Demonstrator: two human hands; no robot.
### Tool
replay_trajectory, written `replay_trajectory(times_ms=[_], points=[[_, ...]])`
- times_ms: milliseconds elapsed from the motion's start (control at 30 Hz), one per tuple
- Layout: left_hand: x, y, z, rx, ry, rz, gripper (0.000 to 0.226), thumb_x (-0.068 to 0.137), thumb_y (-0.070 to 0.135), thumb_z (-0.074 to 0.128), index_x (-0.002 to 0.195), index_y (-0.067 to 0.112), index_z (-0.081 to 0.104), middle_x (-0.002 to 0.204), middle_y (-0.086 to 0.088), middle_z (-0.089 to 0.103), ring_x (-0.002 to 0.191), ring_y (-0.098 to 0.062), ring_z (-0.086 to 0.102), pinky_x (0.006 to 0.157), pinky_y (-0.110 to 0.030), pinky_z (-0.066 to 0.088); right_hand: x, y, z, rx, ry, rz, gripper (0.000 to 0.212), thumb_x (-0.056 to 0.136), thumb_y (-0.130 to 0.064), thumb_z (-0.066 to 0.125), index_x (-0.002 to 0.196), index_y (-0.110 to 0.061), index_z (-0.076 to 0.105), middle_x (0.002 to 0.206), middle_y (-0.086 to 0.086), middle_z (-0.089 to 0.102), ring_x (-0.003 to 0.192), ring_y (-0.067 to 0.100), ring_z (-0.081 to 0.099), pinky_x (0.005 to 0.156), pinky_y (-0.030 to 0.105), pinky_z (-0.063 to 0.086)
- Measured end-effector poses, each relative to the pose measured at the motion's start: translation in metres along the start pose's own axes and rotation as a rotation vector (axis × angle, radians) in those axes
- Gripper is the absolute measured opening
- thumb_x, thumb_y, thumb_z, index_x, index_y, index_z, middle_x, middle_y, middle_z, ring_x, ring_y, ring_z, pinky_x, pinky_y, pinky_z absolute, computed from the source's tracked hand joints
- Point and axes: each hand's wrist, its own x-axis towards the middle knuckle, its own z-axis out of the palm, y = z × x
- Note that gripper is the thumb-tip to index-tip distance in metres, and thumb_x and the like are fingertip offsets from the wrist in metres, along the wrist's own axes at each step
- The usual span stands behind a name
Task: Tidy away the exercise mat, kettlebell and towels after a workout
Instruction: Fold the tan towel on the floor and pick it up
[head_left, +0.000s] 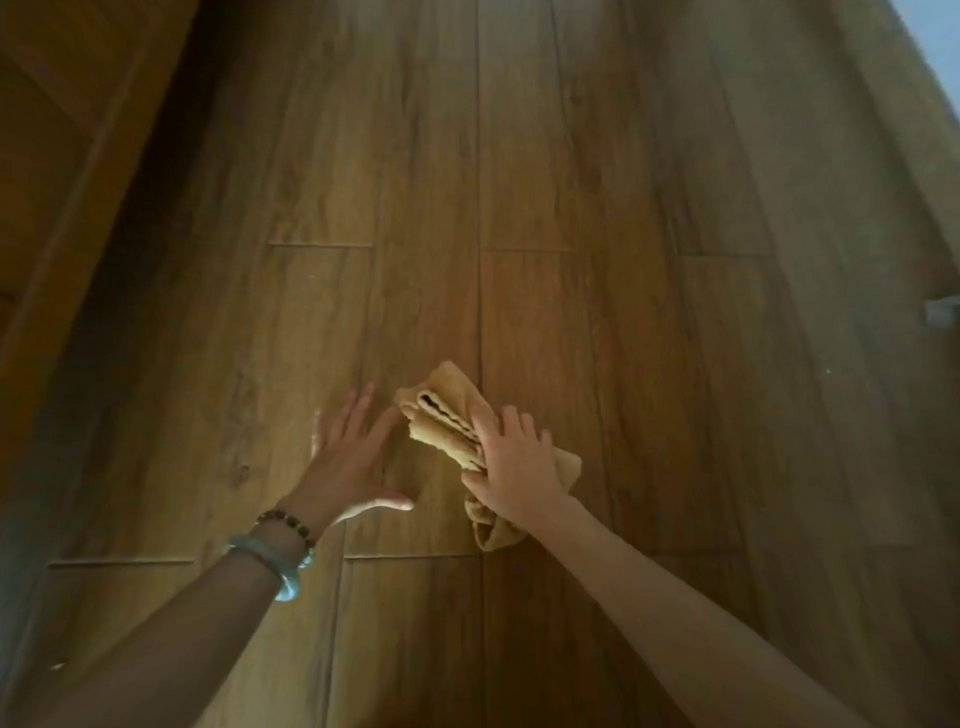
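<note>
A folded yellow towel (441, 415) is held over the wooden floor near the middle of the head view. My right hand (514, 462) grips it from above, fingers curled round its middle, and a loose end hangs below the wrist. My left hand (353, 452) hovers just left of the towel with fingers straight and spread, its fingertips close to the towel's folded edge. Two bracelets sit on my left wrist. No mat or kettlebell is in view.
Wood-plank floor (519, 182) fills most of the view. A wooden cabinet or door front (57, 156) runs along the left side. A pale object (943, 312) shows at the right edge.
</note>
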Motion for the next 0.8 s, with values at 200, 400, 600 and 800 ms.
replay_trajectory(times_ms=[200,400,600,800], points=[[0.004,-0.019,-0.009,-0.238,0.123,0.091,0.085,0.060,0.074,0.060,0.130,0.030,0.042,0.152,0.000,0.025,0.140,-0.027,0.023,0.110,-0.059,0.026,0.010,0.081,-0.030,0.022,0.110,0.263,0.066,0.089,-0.037,0.056,0.144,-0.023,0.024,0.125,0.011,0.041,0.114,0.030,0.042,0.092,0.043,0.042],[0.011,-0.034,-0.010,0.079,-0.014,-0.105,0.116,0.068,0.077,0.055,0.150,0.026,-0.008,0.158,-0.003,-0.016,0.145,-0.020,-0.017,0.116,-0.046,-0.012,-0.018,0.197,-0.061,0.220,0.231,0.899,0.065,0.083,-0.041,0.059,0.135,-0.013,0.032,0.127,0.026,0.040,0.117,0.045,0.039,0.096,0.054,0.038],[0.007,-0.027,-0.007,-0.113,-0.025,-0.135,0.112,0.069,0.082,0.044,0.149,0.029,-0.013,0.158,-0.002,-0.017,0.145,-0.020,-0.015,0.116,-0.049,-0.007,0.018,0.098,-0.045,0.306,0.142,0.701,0.091,0.077,-0.039,0.069,0.147,-0.017,0.014,0.134,0.019,0.033,0.123,0.038,0.034,0.098,0.048,0.035],[-0.001,-0.001,-0.027,-0.591,0.243,-0.130,0.098,0.067,0.087,0.031,0.145,0.043,-0.008,0.158,-0.001,0.007,0.144,-0.025,0.009,0.113,-0.057,0.010,0.042,-0.044,-0.016,0.702,-0.289,0.326,0.101,0.069,-0.073,0.059,0.146,-0.037,0.003,0.146,0.009,0.017,0.135,0.033,0.016,0.109,0.053,0.021]])
